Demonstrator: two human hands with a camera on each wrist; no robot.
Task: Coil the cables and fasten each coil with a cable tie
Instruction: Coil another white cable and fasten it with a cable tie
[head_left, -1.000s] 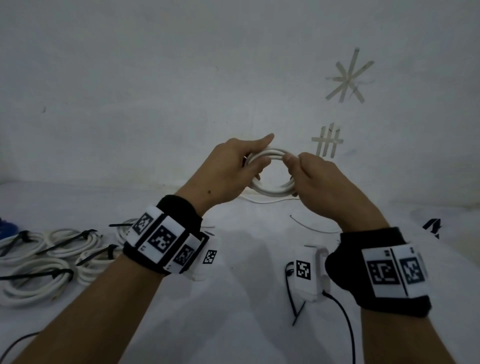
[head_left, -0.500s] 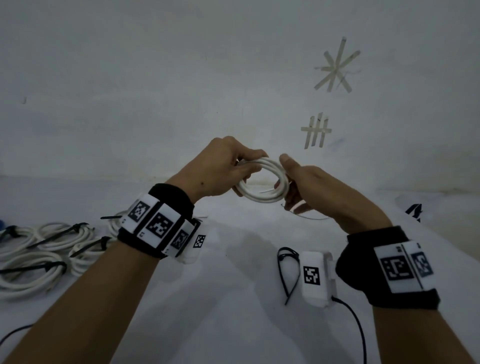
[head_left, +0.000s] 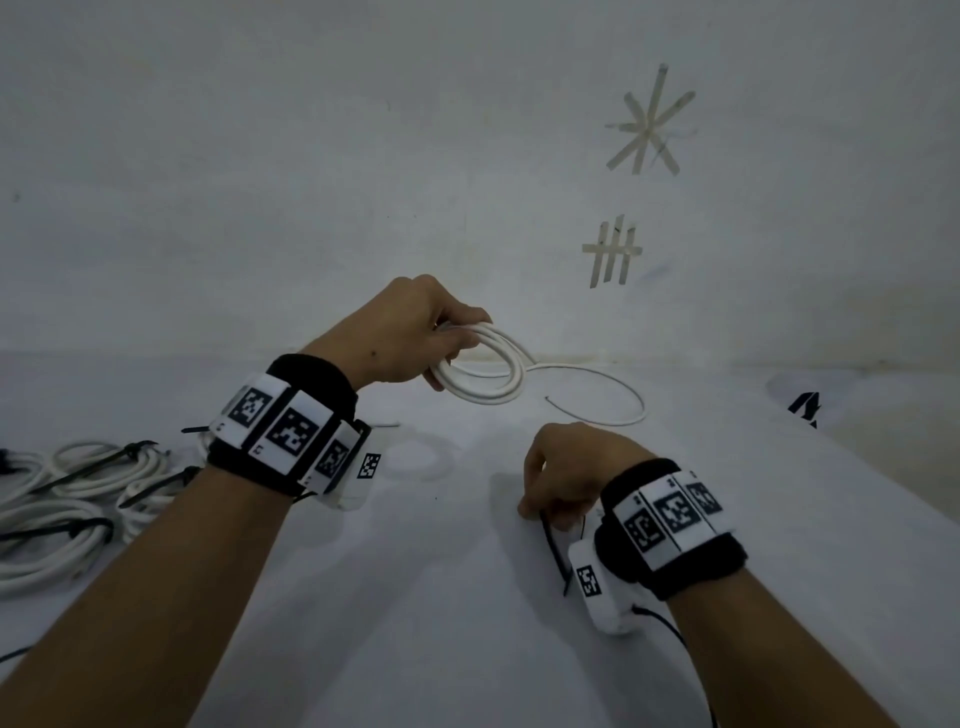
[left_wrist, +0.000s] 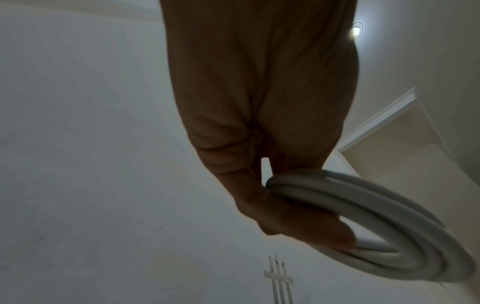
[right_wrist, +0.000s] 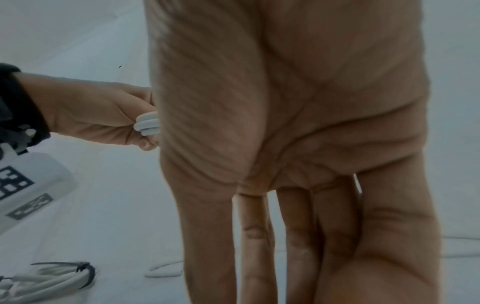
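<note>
Several tied coils (head_left: 62, 499) are lying on the bench (head_left: 415, 597) at left. The left hand (head_left: 410, 332) is gripping an untied white cable coil (head_left: 483, 374) aloft; the right hand (head_left: 566, 473), fingers extended, is reaching onto a black cable tie (head_left: 553, 545).

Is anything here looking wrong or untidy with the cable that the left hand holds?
Yes. The coil in the left hand is not finished: its free end trails out to the right in a wide loose arc onto the table. No tie is on it yet, unlike the tied coils at the left.
</note>
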